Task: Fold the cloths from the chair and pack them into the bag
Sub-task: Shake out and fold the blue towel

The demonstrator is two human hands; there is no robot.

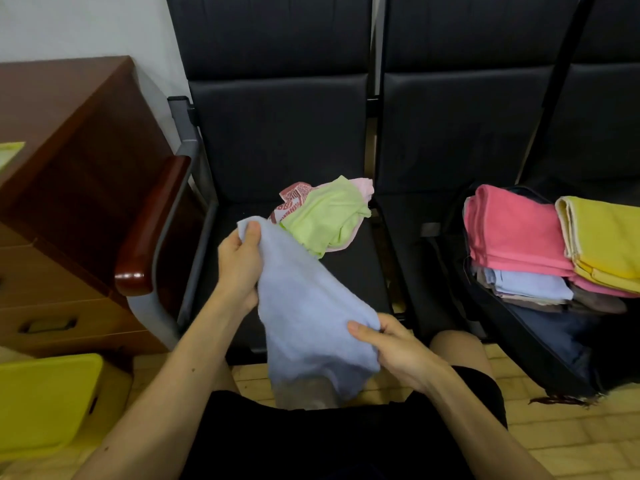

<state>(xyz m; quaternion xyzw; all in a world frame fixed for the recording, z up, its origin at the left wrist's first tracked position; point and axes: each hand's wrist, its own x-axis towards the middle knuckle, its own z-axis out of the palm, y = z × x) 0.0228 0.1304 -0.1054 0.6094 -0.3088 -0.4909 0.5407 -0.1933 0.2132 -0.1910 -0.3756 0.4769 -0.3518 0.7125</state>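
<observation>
Blue cloth (311,306): I have it off the chair (349,271), held in front of the seat above my lap. My left hand (239,261) pinches its upper corner, thumb on top. My right hand (391,348) grips the lower edge, fingers curled into the fabric. The cloth hangs bunched between them, not flat.

Step in hand, by my judgement: opening it out for folding. The next move calls for finding two corners, drawing the cloth taut and meeting the edges evenly.

Behind it on the seat, a green cloth (325,216) lies crumpled over others, unfolded. To the right, the open bag (554,341) holds folded pieces, a pink cloth (512,233) and a yellow cloth (609,237) on top.
</observation>
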